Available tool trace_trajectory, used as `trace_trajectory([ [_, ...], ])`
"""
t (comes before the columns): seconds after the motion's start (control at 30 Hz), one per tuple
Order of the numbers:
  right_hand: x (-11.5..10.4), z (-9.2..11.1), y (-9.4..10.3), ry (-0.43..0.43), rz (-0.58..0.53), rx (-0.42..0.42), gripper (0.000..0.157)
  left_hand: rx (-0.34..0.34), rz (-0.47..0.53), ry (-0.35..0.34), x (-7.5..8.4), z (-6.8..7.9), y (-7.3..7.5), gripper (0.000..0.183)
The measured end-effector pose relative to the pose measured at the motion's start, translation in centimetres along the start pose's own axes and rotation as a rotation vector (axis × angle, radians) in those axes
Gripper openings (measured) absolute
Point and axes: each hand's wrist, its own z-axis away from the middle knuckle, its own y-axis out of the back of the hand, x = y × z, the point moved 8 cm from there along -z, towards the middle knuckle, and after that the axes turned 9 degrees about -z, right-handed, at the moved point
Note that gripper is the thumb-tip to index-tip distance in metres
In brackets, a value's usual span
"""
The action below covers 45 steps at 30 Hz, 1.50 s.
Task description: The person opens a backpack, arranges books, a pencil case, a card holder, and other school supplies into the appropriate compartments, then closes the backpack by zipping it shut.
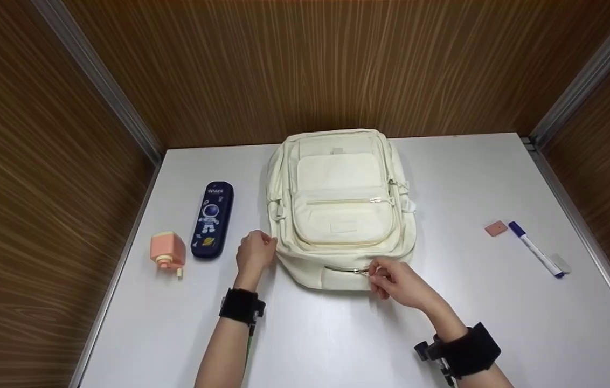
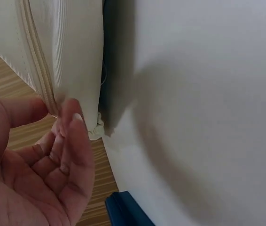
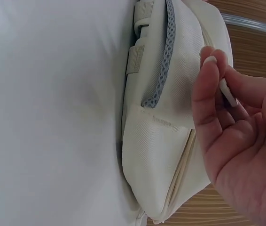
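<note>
Black wristbands (image 1: 469, 351) carry small dark devices (image 1: 423, 350), the left one with what seems a green cable (image 1: 249, 346).

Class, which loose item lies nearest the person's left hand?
The blue astronaut case: it lies beside the left hand; the pink boxy item sits farther left, the marker and flat pink piece right of the backpack.

The head camera looks from high above, forward and down, from well back, over the whole cream backpack (image 1: 340, 172) on the white table (image 1: 310, 345), the wooden wall (image 1: 337, 64) at twelve o'clock. The left wrist camera sits close, facing the backpack at ten o'clock past the left hand (image 2: 43, 174) at eight. The right wrist camera, also near, looks past the right hand (image 3: 246, 141) at three, table at nine. Each wrist view shares its hand and part of the backpack with the head view.
</note>
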Motion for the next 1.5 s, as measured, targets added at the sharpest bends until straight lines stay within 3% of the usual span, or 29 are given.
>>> trace_trajectory([
  [0.1,-0.2,0.0,0.1,-0.021,0.104,0.083,0.006,0.084,-0.064,-0.14,2.0,0.5,0.5,0.022],
  [0.2,-0.7,-0.2,0.4,-0.02,0.217,0.187,0.006,0.132,-0.052,-0.419,5.6,1.8,0.7,0.025],
  [0.27,-1.0,-0.3,0.5,-0.014,0.287,0.263,0.005,0.092,-0.017,-0.623,8.1,3.2,0.1,0.026],
  [0.33,-1.2,-0.4,0.6,-0.005,0.341,0.327,0.006,0.022,0.005,-0.776,10.1,4.9,-0.8,0.027],
  [0.4,-1.3,-0.5,0.5,0.001,0.383,0.376,0.005,-0.027,-0.014,-0.888,11.7,6.6,-1.8,0.031],
  [0.5,-1.3,-0.5,0.1,0.013,0.435,0.412,0.004,-0.009,-0.116,-0.988,13.3,8.4,-3.1,0.034],
  [0.63,-1.7,-0.4,-0.2,0.046,0.499,0.457,0.004,0.074,-0.204,-1.011,14.2,9.1,-4.1,0.024],
  [0.8,-2.0,-0.1,0.4,0.09,0.475,0.514,0.011,0.135,-0.178,-0.94,14.2,8.6,-4.0,0.01],
  [0.93,-1.9,0.3,1.1,0.069,0.44,0.51,0.013,0.158,-0.172,-0.914,14.2,8.2,-3.6,0.013],
  [1.27,-0.3,2.1,4.5,-0.055,0.413,0.536,0.007,0.136,-0.203,-0.905,14.2,8.0,-3.7,0.018],
  [1.5,1.0,3.1,7.4,-0.13,0.472,0.57,0.005,0.114,-0.225,-0.907,14.5,8.0,-3.8,0.018],
])
